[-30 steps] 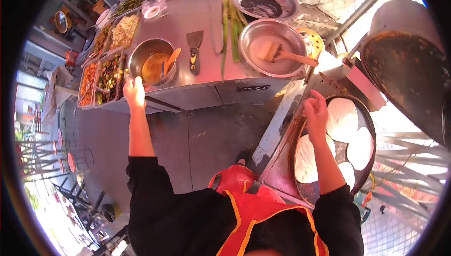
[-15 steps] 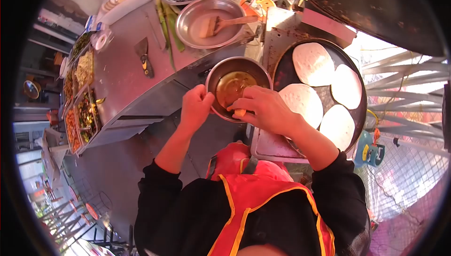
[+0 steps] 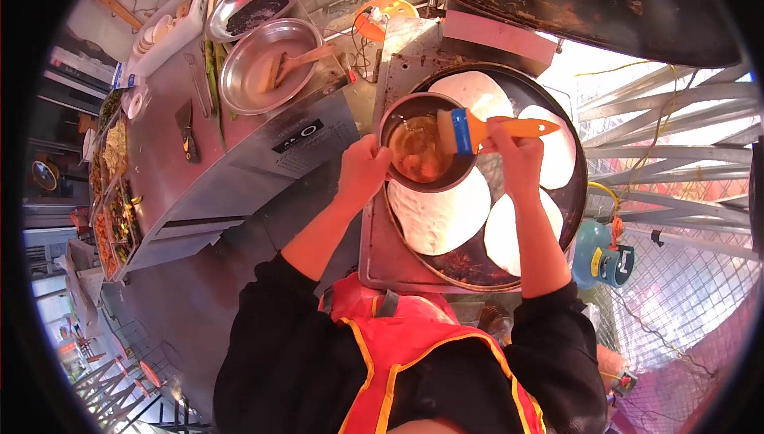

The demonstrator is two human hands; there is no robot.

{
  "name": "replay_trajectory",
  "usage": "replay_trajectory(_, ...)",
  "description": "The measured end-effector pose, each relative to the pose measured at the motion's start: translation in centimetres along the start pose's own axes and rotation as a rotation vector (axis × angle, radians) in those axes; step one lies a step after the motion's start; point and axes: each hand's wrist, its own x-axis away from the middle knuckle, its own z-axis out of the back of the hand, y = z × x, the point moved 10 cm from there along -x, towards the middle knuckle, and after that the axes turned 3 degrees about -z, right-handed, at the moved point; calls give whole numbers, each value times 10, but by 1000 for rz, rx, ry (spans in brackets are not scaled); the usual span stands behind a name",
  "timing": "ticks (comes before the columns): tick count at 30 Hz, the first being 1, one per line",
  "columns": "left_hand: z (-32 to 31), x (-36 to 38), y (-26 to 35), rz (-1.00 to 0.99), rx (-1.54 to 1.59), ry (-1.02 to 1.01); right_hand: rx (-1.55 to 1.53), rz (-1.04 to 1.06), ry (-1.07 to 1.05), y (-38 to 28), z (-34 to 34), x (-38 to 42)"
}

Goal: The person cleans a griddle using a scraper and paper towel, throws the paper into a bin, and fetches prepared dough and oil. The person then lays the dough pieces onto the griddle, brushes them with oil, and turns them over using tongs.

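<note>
My left hand grips the rim of a metal bowl holding amber liquid. Fingers of my right hand are wrapped round the orange handle of a brush with a blue band. Its bristles are over the right side of the bowl; whether they touch the liquid I cannot tell. Beneath the bowl and brush lies a large round griddle with several pale flatbreads on it. The bowl covers part of two of the flatbreads.
A counter at left bears a spatula, green stalks and a steel bowl with a wooden brush. Food trays line its far left end. A large dark lid hangs at the upper right, a gas cylinder below.
My view has turned right. My left hand and the bowl are now over the griddle. My right hand has lifted the brush, now in plain sight, to the bowl's right side.
</note>
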Motion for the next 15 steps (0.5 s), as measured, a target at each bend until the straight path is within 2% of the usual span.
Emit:
replay_trajectory(2, -1, -2, -9, 25, 16, 65, -315, 49, 15, -1, 35, -29)
replay_trajectory(4, 12, 1, -19, 30, -25, 148, -479, 25, 98, 17, 70, -64)
replay_trajectory(7, 40, 18, -23, 51, -22, 276, -329, -94, 115, 96, 86, -124)
replay_trajectory(10, 67, 42, -27, 76, -41, 381, -309, -240, 6, 167, 47, -160)
replay_trajectory(12, 75, 52, -22, 80, -51, 423, -355, -313, -59, 190, 25, -182)
replay_trajectory(15, 89, 70, -25, 131, -5, 488, -276, -312, 46, 199, 56, -212)
